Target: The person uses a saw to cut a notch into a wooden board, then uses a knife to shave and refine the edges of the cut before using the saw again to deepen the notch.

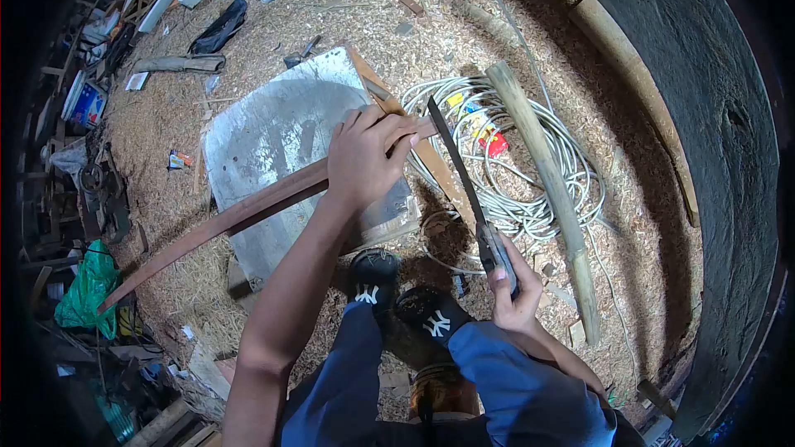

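A long reddish-brown strip of wood [240, 213] lies slanted across a worn grey-white board [265, 136]. My left hand [364, 157] is wrapped over the strip near its upper right end. In my right hand [515, 288] is the handle of a saw [460, 167], whose dark, narrow blade points up and to the left. The blade passes close by the strip's right end; whether the two touch I cannot tell. Beneath the blade, a lighter, orange-brown plank [443, 172] runs diagonally along the board's right edge.
A coil of pale cable [530, 199] lies on the shavings at the right, with a round pole [542, 157] across it. A large dark curved wooden piece [704, 116] fills the right side. Scrap and a green bag [89, 290] are at the left. My feet stand below the board.
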`<state>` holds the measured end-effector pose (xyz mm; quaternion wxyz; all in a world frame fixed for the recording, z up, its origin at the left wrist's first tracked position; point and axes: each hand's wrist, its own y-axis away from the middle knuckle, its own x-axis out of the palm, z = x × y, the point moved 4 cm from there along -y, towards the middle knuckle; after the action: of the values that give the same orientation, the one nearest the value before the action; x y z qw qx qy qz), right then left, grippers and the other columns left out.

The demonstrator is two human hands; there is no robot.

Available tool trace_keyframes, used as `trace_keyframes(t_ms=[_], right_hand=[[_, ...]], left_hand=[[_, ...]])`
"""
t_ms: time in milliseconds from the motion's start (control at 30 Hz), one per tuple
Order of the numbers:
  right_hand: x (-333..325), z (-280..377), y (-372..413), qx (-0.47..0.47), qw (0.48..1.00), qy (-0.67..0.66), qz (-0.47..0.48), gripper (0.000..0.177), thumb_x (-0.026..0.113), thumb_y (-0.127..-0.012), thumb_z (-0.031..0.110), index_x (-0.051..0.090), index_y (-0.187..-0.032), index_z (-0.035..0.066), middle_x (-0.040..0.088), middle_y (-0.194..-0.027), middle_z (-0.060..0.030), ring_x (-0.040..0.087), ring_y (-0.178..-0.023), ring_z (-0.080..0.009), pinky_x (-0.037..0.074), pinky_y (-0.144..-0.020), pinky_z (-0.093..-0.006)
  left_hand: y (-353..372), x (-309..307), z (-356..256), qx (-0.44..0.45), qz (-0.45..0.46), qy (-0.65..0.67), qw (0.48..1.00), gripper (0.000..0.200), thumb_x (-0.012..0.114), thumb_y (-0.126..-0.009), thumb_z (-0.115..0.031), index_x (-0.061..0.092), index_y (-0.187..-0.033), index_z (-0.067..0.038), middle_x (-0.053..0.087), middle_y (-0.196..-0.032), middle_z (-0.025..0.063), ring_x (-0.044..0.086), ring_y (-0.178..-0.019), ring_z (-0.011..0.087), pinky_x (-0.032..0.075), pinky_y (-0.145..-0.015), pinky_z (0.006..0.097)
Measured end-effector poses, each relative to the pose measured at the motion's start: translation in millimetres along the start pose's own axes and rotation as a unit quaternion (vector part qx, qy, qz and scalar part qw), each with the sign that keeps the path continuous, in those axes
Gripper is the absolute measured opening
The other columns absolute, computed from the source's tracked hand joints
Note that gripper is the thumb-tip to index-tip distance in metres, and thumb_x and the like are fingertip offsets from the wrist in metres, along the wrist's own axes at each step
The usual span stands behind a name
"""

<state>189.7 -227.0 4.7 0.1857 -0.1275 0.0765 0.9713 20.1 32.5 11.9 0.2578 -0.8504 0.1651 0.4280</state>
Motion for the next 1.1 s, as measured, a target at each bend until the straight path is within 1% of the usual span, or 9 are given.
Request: trace_keyframes(t_ms=[200, 267, 400, 467, 600, 667, 800, 867, 1100], right_hand=[[5, -6, 0, -0.002, 1.000, 0.007, 0.003, 0.046, 0.054, -0.095, 0.003, 0.055, -0.140, -0.008, 0.069, -0.088, -0.0100, 0.058, -0.069, -0.0069, 0.049, -0.067, -0.0241], [5, -10, 0, 0.007, 1.000, -0.007, 0.003, 0.046, 0.055, -0.095, 0.003, 0.055, -0.140, -0.009, 0.069, -0.089, -0.0103, 0.058, -0.070, -0.0076, 0.050, -0.068, -0.0246], [3, -10, -2, -0.010, 1.000, 0.005, 0.004, 0.046, 0.055, -0.095, 0.003, 0.055, -0.139, -0.009, 0.071, -0.092, -0.0119, 0.059, -0.072, -0.0084, 0.051, -0.070, -0.0250], [2, -14, -1, -0.008, 1.000, 0.015, 0.006, 0.046, 0.055, -0.095, 0.004, 0.056, -0.139, -0.009, 0.072, -0.098, -0.0143, 0.061, -0.076, -0.0093, 0.051, -0.073, -0.0254], [2, -10, -2, 0.003, 1.000, 0.012, 0.010, 0.045, 0.055, -0.096, 0.005, 0.056, -0.139, -0.008, 0.073, -0.103, -0.0159, 0.063, -0.080, -0.0103, 0.052, -0.077, -0.0264], [3, -9, -2, 0.012, 1.000, -0.007, 0.008, 0.044, 0.055, -0.097, 0.006, 0.056, -0.138, -0.008, 0.073, -0.104, -0.0161, 0.063, -0.080, -0.0108, 0.052, -0.077, -0.0267], [3, -10, -1, 0.000, 1.000, 0.009, 0.002, 0.044, 0.054, -0.097, 0.005, 0.056, -0.138, -0.008, 0.073, -0.103, -0.0155, 0.062, -0.079, -0.0104, 0.052, -0.077, -0.0263], [4, -10, 0, -0.002, 1.000, 0.005, -0.003, 0.044, 0.054, -0.097, 0.006, 0.056, -0.139, -0.007, 0.072, -0.100, -0.0141, 0.061, -0.077, -0.0094, 0.051, -0.074, -0.0257], [6, -7, -3, -0.018, 1.000, 0.009, -0.010, 0.044, 0.055, -0.097, 0.006, 0.057, -0.139, -0.007, 0.070, -0.089, -0.0100, 0.058, -0.071, -0.0083, 0.050, -0.068, -0.0253]], left_hand=[[-6, -4, 0, 0.001, -0.001, 0.020, 1.000, 0.019, 0.073, -0.090, -0.024, 0.077, -0.104, -0.012, 0.066, -0.093, 0.0103, 0.064, -0.089, 0.0325, 0.051, -0.079, 0.0426], [-11, -1, 4, -0.053, 0.017, 0.060, 0.997, 0.015, 0.073, -0.091, -0.023, 0.075, -0.095, -0.009, 0.064, -0.091, 0.0126, 0.063, -0.085, 0.0345, 0.050, -0.076, 0.0438], [-15, 9, 1, -0.057, -0.001, 0.018, 0.998, 0.017, 0.070, -0.093, -0.021, 0.068, -0.090, -0.005, 0.062, -0.088, 0.0146, 0.062, -0.082, 0.0363, 0.049, -0.074, 0.0454], [-13, 9, -8, 0.034, -0.055, -0.047, 0.997, 0.018, 0.067, -0.095, -0.020, 0.063, -0.091, -0.003, 0.060, -0.087, 0.0157, 0.061, -0.082, 0.0371, 0.048, -0.074, 0.0468], [-11, 11, -8, 0.042, -0.056, -0.056, 0.996, 0.018, 0.065, -0.096, -0.019, 0.061, -0.093, -0.002, 0.059, -0.088, 0.0163, 0.061, -0.083, 0.0369, 0.048, -0.075, 0.0477], [-10, 13, -9, 0.043, -0.046, -0.063, 0.996, 0.023, 0.067, -0.094, -0.026, 0.061, -0.091, -0.005, 0.059, -0.090, 0.0136, 0.060, -0.088, 0.0333, 0.049, -0.080, 0.0443], [-8, 7, -10, 0.043, -0.023, -0.051, 0.997, 0.024, 0.069, -0.092, -0.027, 0.063, -0.093, -0.004, 0.060, -0.092, 0.0128, 0.060, -0.090, 0.0331, 0.049, -0.081, 0.0438], [-5, 6, -9, 0.080, -0.010, -0.007, 0.997, 0.025, 0.071, -0.090, -0.026, 0.066, -0.099, -0.003, 0.061, -0.094, 0.0123, 0.059, -0.093, 0.0328, 0.049, -0.084, 0.0430], [-5, 2, -6, 0.085, -0.003, 0.050, 0.995, 0.028, 0.073, -0.088, -0.022, 0.069, -0.106, -0.002, 0.061, -0.095, 0.0117, 0.058, -0.096, 0.0329, 0.049, -0.086, 0.0425]])
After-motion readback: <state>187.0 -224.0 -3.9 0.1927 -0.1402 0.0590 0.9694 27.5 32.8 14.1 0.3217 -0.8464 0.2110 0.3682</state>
